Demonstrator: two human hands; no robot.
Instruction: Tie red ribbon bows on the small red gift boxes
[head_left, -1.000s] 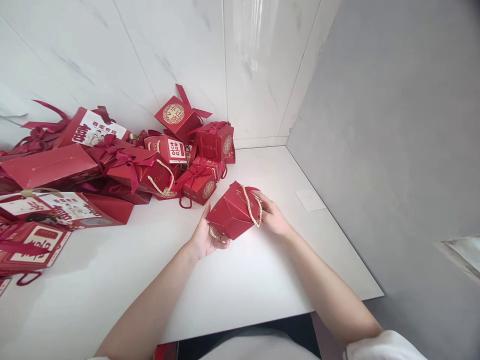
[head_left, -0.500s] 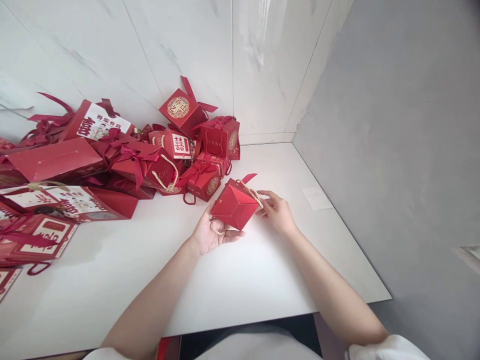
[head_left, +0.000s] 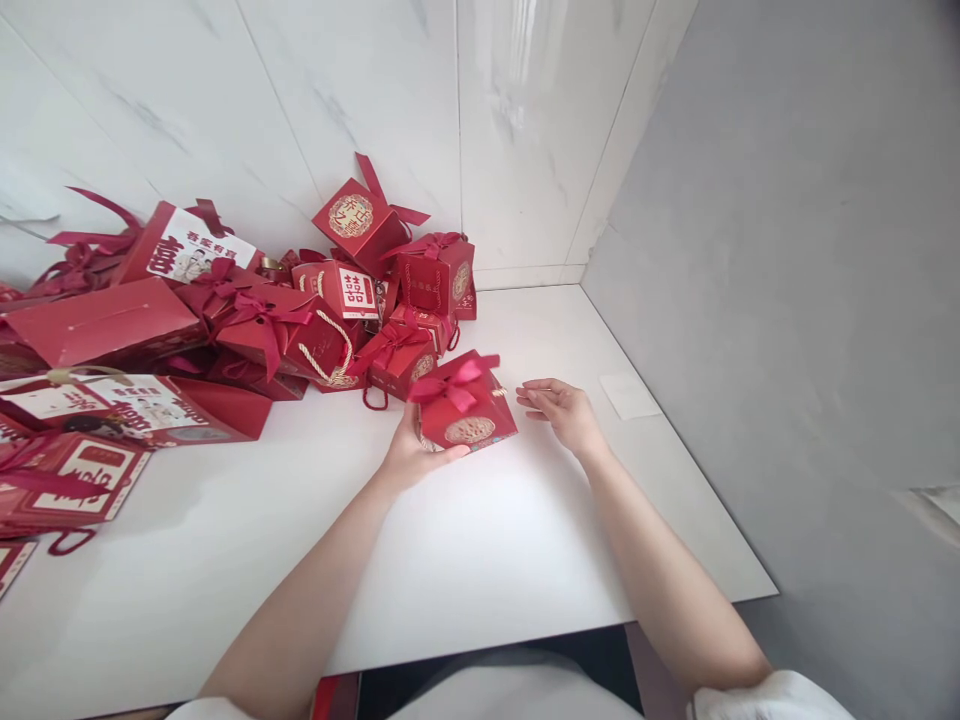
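Flipped since prev frame, red gift box [head_left: 466, 412] is sitting bow-up; L hand [head_left: 414, 455] is clasping it, R hand [head_left: 562, 408] is hovering open, empty; box pile [head_left: 225, 320] is lying behind.

Bare forearms, white rolled sleeves [head_left: 765, 690], white top at waist

**Box turned upright, right hand released**

The red gift box [head_left: 466, 412] was turned over from its plain underside to its bow and gold emblem, and was set down on the white table [head_left: 480, 560]. It was kept gripped by the left hand [head_left: 416, 455]. The right hand [head_left: 562, 408] was taken off the gold cord and left open beside the box.
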